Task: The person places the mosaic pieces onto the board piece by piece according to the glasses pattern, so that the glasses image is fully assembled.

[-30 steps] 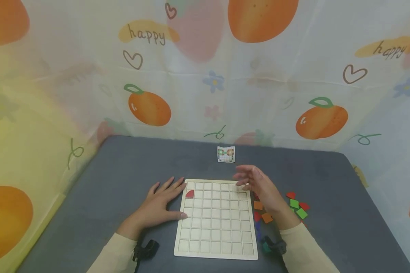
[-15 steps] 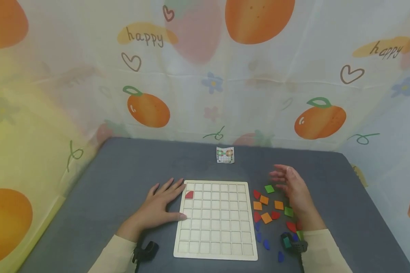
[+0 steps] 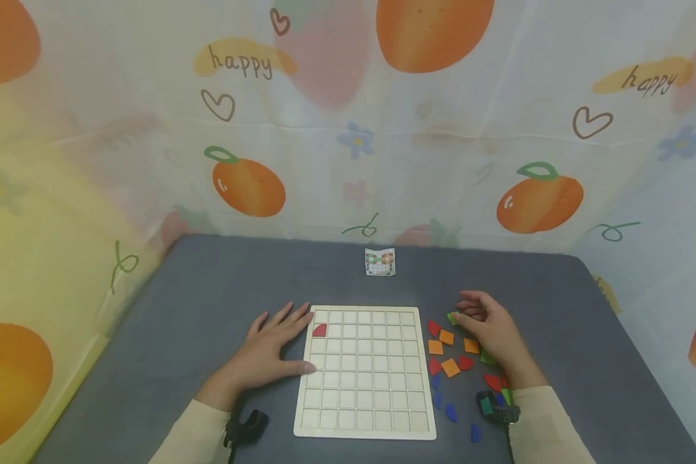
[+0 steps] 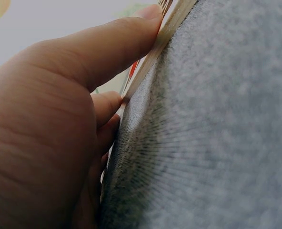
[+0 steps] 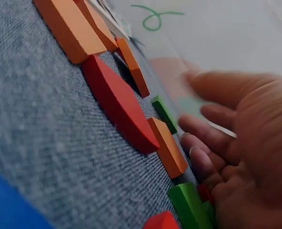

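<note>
A pale wooden grid board [image 3: 367,362] lies on the grey table, with one red quarter-round piece [image 3: 320,330] in a cell near its upper left. My left hand [image 3: 267,354] rests at the board's left side, fingers spread, fingertips and thumb touching its edge. Over the loose pieces on the right, my right hand [image 3: 495,332] hovers with fingers loosely bent beside a green square tile [image 3: 452,318]. In the right wrist view that green tile [image 5: 164,114] lies on the table, just off the fingertips; nothing is seen between the fingers.
Orange squares [image 3: 450,368], red rounded pieces [image 3: 434,328] and blue pieces [image 3: 451,412] lie scattered right of the board. A small printed pattern card [image 3: 379,263] lies beyond the board. A fruit-printed curtain [image 3: 325,161] hangs behind the table.
My right hand moves from over the board's upper right corner out to the right, then lowers toward the green tile, its fingers drawing closer together. My left hand and the board stay put.
</note>
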`<action>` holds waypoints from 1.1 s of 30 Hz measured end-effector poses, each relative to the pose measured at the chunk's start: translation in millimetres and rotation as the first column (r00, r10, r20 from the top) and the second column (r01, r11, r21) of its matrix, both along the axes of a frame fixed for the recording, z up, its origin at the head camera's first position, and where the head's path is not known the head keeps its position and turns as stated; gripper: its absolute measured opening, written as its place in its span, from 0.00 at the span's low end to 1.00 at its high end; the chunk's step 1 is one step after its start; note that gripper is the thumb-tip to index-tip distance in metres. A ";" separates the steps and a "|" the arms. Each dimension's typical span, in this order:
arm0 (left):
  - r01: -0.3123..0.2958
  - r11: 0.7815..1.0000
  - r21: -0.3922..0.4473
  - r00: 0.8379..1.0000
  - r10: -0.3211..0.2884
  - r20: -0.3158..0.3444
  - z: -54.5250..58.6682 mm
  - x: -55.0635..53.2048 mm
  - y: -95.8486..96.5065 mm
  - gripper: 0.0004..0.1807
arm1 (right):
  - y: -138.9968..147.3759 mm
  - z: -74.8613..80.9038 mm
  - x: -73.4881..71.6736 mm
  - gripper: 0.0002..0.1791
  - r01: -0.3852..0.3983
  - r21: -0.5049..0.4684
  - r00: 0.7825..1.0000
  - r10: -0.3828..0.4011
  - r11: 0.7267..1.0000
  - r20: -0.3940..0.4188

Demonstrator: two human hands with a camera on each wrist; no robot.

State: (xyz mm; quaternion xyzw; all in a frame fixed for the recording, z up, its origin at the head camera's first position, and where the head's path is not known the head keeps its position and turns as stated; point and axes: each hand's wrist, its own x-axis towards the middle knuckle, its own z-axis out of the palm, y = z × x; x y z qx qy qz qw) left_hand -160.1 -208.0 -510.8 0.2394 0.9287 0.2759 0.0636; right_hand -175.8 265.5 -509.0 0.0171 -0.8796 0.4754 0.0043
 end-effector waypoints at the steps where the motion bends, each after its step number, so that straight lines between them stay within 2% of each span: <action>1: 0.000 1.000 -0.001 1.000 0.000 -0.002 -0.1 0.0 -0.3 0.57 | -0.6 -0.7 -0.3 0.30 -0.010 0.029 1.000 0.010 1.000 -0.007; 6: 0.004 1.000 -0.004 1.000 -0.004 -0.010 -0.3 -0.8 -0.6 0.57 | -2.8 0.9 0.1 0.22 -0.030 0.125 0.999 0.033 0.992 -0.024; 12: 0.000 1.000 0.002 1.000 0.000 -0.011 1.5 0.1 -0.3 0.57 | -3.9 2.7 -1.6 0.14 -0.051 0.161 0.997 0.060 0.986 -0.055; 17: 0.003 1.000 -0.005 1.000 -0.003 -0.012 1.8 -0.3 0.4 0.57 | -5.0 2.0 -0.9 0.08 -0.035 0.170 0.997 0.046 0.985 -0.058; 24: 0.003 1.000 -0.009 1.000 -0.003 -0.010 1.6 -0.7 0.1 0.57 | -8.0 1.6 -1.5 0.08 -0.009 0.183 0.999 0.016 0.983 -0.038; 29: 0.000 1.000 -0.012 1.000 0.000 -0.008 1.7 -0.6 0.8 0.58 | -9.2 2.1 -0.7 0.15 -0.018 0.195 0.999 0.027 0.981 -0.044; 33: -0.003 1.000 -0.014 1.000 0.003 -0.008 0.7 -0.4 0.8 0.58 | -10.1 3.4 0.9 0.13 -0.028 0.215 0.998 0.040 0.976 -0.052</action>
